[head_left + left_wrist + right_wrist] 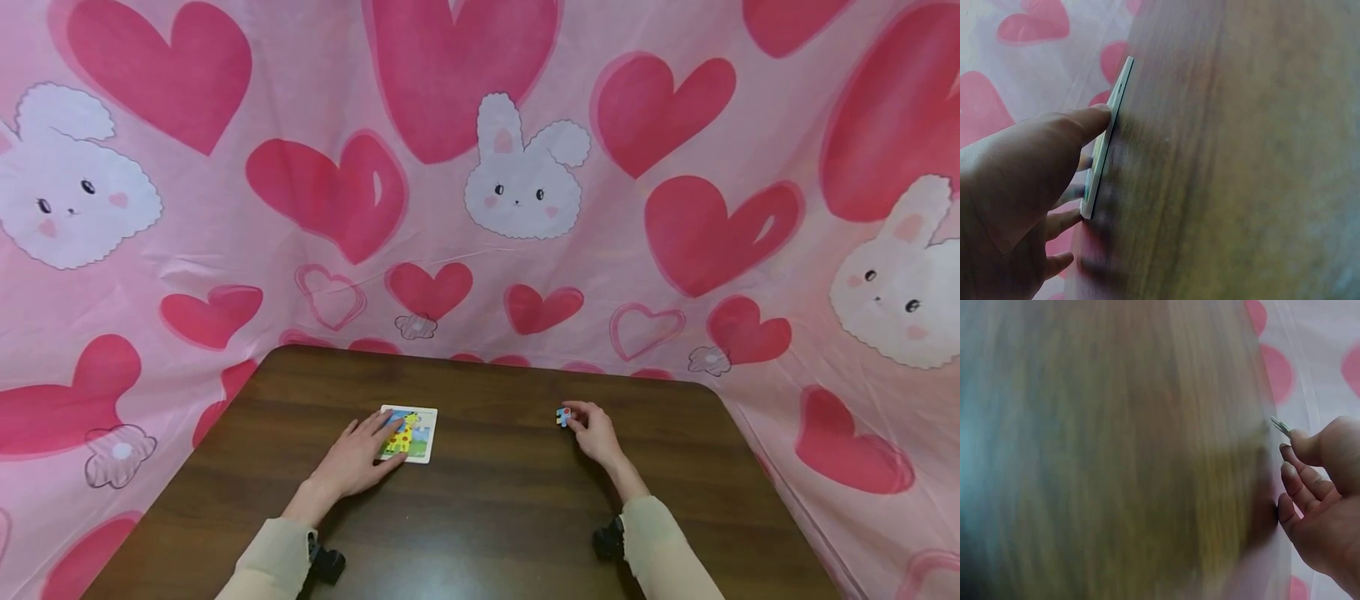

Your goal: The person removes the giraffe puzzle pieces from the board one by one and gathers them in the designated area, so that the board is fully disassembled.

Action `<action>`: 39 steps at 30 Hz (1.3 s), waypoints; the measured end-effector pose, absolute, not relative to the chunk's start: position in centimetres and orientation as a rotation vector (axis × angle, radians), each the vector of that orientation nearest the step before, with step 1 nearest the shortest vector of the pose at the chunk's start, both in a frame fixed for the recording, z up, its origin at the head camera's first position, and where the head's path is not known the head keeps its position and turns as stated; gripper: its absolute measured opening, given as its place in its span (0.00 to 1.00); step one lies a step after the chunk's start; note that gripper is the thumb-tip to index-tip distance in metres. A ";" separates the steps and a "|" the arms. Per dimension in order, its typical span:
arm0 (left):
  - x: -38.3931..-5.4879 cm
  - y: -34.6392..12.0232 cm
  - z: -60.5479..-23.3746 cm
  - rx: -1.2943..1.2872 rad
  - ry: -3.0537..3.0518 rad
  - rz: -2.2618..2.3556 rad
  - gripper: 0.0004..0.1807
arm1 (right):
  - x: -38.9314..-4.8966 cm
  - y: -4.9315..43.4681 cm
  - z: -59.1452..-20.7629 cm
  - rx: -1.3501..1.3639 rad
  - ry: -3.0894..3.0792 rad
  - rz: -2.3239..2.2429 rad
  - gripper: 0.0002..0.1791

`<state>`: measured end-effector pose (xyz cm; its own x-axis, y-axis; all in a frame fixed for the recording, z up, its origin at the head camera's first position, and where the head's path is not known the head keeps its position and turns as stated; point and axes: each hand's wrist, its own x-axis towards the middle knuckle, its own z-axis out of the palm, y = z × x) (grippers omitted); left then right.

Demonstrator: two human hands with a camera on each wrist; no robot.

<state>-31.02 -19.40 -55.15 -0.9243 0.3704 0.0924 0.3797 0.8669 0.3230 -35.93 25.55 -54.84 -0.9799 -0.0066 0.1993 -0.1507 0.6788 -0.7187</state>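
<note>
A small square giraffe puzzle (422,439) with a white border lies on the left part of the brown table. My left hand (354,458) rests on it, fingers extended over its left part and thumb at its near edge. In the left wrist view the puzzle (1107,140) appears edge-on, with the thumb on its rim. At the right, my right hand (596,433) pinches a small blue jigsaw piece (563,417) with a red mark, between thumb and fingertips. The right wrist view has the jigsaw piece (1280,426) edge-on, as thin layers held above the table.
The dark wooden table (480,517) has rounded far corners. A pink cloth (450,233) with red hearts and white rabbits hangs behind it and along both sides. Black wrist cameras sit at the left cuff (273,554) and the right cuff (648,525).
</note>
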 end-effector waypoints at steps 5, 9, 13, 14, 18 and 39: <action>-31.1 -19.5 -55.2 -0.599 -3.012 -0.531 0.41 | -35.8 26.3 -55.0 0.135 -2.749 1.143 0.15; -31.1 -19.5 -55.2 -0.599 -3.016 -0.532 0.41 | -35.7 26.6 -55.1 0.161 -2.764 1.105 0.15; -31.2 -19.5 -55.3 -0.597 -3.012 -0.525 0.42 | -35.6 26.8 -55.3 0.187 -2.776 1.067 0.16; -31.2 -19.5 -55.3 -0.598 -3.010 -0.523 0.42 | -35.5 26.9 -55.4 0.191 -2.777 1.061 0.16; -31.2 -19.5 -55.3 -0.580 -3.005 -0.542 0.42 | -35.4 27.0 -55.4 0.170 -2.740 1.101 0.16; -30.9 -21.5 -55.3 -0.528 -2.990 -0.552 0.45 | -36.3 15.5 -53.1 0.317 -2.639 1.384 0.15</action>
<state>-30.85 -21.48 -55.30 -0.9400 0.3213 0.1152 0.3412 0.8776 0.3369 -36.31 15.47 -53.08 -0.9673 -0.1188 0.2242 -0.2520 0.5535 -0.7939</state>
